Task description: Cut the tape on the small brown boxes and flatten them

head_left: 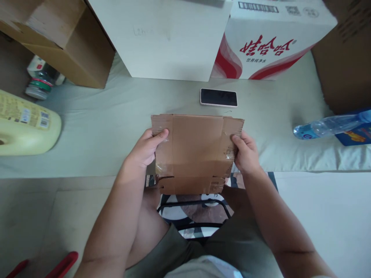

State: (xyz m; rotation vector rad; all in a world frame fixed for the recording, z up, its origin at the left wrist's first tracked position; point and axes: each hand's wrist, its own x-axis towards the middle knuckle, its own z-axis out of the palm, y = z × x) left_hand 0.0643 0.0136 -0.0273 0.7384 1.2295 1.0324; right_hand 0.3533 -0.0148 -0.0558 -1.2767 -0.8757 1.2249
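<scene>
A flattened brown cardboard box (197, 150) with strips of clear tape is held up in front of me, over the near edge of a pale green mattress (116, 127). My left hand (146, 148) grips its left edge, thumb on the front face. My right hand (245, 150) pinches its right edge by the taped flap. A phone (218, 97) with a dark screen and pink case lies face up on the mattress just beyond the cardboard.
A white carton (168, 34) and a red-and-white printed carton (269, 34) stand at the back. A brown box (58, 38) sits back left, a yellow jug (26, 123) at left, a water bottle (324, 126) at right. A stool frame (194, 208) shows between my knees.
</scene>
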